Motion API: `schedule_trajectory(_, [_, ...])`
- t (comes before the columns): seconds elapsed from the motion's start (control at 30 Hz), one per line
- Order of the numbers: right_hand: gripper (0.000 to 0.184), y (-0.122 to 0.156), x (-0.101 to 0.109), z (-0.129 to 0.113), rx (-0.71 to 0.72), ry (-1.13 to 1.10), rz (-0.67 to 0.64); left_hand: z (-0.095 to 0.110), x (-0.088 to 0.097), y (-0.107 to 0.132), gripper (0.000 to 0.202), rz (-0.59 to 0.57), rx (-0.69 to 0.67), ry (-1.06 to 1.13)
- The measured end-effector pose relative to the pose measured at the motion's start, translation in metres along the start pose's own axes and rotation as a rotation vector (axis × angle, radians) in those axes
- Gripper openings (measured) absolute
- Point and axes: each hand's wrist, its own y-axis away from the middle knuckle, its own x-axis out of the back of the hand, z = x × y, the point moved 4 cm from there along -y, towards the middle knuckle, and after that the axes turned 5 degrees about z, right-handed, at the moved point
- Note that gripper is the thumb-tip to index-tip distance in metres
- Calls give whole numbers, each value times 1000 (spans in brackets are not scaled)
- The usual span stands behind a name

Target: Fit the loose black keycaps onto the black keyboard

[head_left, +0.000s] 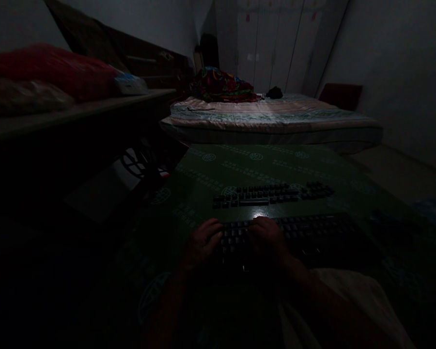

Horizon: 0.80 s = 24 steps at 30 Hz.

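Observation:
A black keyboard [323, 230] lies on a green table, part of its frame showing without keycaps along the near side. At its left end, my left hand [202, 241] is closed around the edge, fingers bent over the top. My right hand [268, 238] is bent over the keys left of the middle, its fingers pressed together; whatever they pinch is hidden in the dark. Loose black keycaps [254, 201], a long space bar among them, stand in rows behind the keyboard, with a smaller group [317, 189] to their right.
The green table [203, 169] bears white printed lettering. A pale cloth [352, 291] lies at the near right, and a dark object [388, 220] sits right of the keyboard. Beyond is a bed [276, 114]; a shelf [131, 99] with a red bag [54, 70] runs along the left.

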Motion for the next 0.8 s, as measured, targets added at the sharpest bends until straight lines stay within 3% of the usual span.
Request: schedule_trajectory(0.8, [18, 4, -8, 1, 12, 18, -11, -7, 3, 0, 37, 18, -34, -39])
